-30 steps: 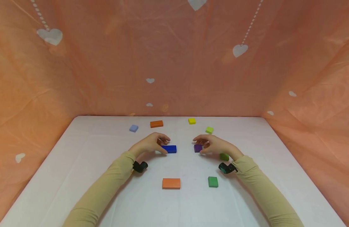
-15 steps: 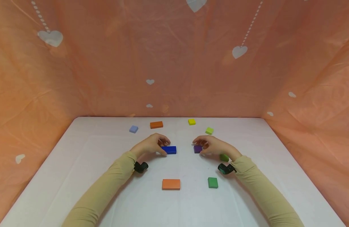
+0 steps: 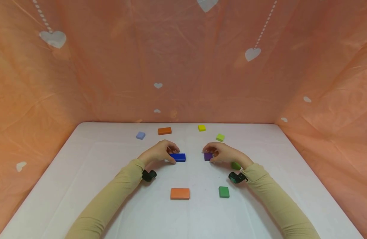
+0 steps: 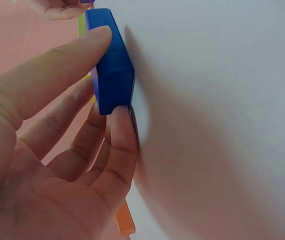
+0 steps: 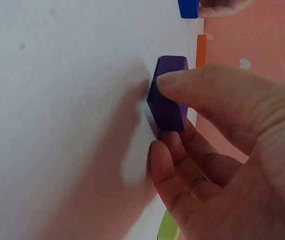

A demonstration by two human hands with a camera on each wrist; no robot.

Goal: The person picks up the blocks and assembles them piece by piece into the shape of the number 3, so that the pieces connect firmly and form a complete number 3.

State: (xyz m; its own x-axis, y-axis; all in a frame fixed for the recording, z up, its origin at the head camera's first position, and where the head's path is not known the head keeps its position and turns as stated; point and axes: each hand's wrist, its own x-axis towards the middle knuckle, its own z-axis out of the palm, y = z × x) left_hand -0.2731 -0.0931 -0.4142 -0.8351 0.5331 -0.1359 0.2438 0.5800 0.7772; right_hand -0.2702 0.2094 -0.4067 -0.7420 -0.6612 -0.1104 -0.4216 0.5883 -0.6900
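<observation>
On the left of centre, my left hand pinches a dark blue rectangular block. The left wrist view has the thumb lying on the near side of that blue block, with a fingertip at its end. A smaller purple block is pinched by my right hand, a short way to the right. Seen from the right wrist, the thumb presses the near face of the purple block and other fingers curl beyond it. Both blocks are at the tabletop; whether they are slightly raised I cannot tell.
Nearer me lie an orange block and a green block. A darker green block is partly hidden by my right wrist. Farther back sit light blue, brown-orange, yellow and lime blocks. Orange curtains surround the white table.
</observation>
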